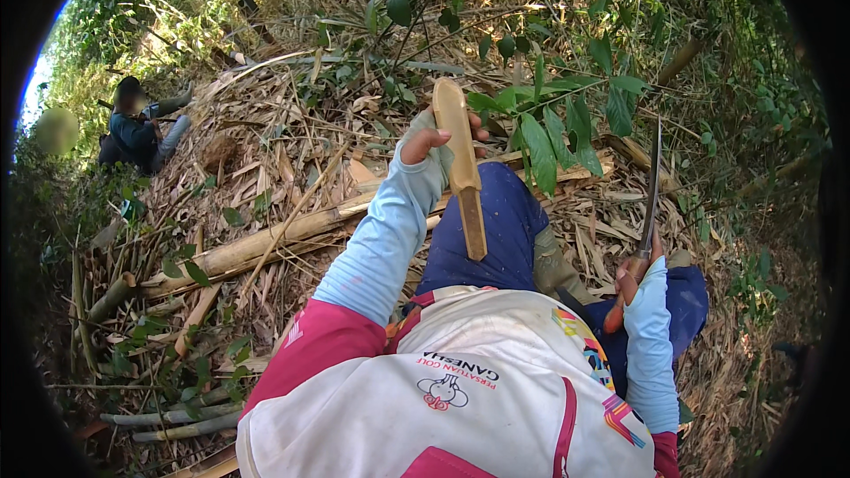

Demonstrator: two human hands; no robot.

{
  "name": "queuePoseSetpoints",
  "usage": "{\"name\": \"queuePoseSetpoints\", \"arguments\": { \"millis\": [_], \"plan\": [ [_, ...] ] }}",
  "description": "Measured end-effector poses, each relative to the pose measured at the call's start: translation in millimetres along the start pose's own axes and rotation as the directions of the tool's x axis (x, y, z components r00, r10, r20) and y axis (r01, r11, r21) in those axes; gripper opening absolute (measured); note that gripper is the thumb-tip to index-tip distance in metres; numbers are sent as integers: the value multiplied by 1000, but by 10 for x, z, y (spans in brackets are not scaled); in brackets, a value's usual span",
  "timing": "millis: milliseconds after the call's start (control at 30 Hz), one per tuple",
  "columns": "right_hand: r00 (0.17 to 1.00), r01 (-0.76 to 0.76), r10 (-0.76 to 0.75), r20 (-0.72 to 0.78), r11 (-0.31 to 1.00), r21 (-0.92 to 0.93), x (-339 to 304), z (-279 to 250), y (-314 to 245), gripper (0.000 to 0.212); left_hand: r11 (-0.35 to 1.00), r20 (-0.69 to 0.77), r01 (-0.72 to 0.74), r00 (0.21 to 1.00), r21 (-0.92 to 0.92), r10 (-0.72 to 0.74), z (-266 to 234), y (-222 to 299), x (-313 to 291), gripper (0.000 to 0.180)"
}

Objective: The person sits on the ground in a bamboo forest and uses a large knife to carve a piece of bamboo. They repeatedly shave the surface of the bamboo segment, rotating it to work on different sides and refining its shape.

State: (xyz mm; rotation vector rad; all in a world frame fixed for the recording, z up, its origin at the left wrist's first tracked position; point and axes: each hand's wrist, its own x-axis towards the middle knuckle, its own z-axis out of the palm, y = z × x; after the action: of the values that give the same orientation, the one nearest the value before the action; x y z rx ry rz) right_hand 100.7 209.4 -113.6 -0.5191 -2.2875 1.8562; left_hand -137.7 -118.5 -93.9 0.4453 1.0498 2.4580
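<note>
Left hand: fingers are pinching a pale carved wooden piece, thumb pressing along its left edge, other fingertips showing past the right edge from behind. The piece is lying directly within this grasp, rounded end pointing up and away, narrower tail pointing down toward the lap; its long axis is running nearly fore-and-aft, tail leaning slightly right.

Right hand: fingers are closing around the grip of a long knife, orange-brown butt showing below the fist. Blade is standing up and away from the body, tip leaning slightly right. Knife and piece are staying well apart, the piece to the left of the blade, both long axes running roughly away from the wearer. Left hand is the nearer one to the piece.

Further out: blue trouser leg is sitting beneath the tail; a leafy sprig is hanging between piece and blade. Bamboo pole is lying across dry litter, left of the knee. Far left, another person is sitting on the slope.
</note>
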Motion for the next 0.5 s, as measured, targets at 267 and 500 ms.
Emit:
{"name": "queuePoseSetpoints", "arguments": {
  "millis": [267, 500],
  "plan": [
    [994, 50, -71, -81, 971, -233, -28, 188, 65, 69, 912, 16, -76, 997, 403, 76, 376, -13, -111, 78],
    [998, -52, 37, -57, 959, -279, -79, 285, -162, 36, 909, 112, -96, 992, 406, 54, 635, -45, -178, 82]
  ]
}}
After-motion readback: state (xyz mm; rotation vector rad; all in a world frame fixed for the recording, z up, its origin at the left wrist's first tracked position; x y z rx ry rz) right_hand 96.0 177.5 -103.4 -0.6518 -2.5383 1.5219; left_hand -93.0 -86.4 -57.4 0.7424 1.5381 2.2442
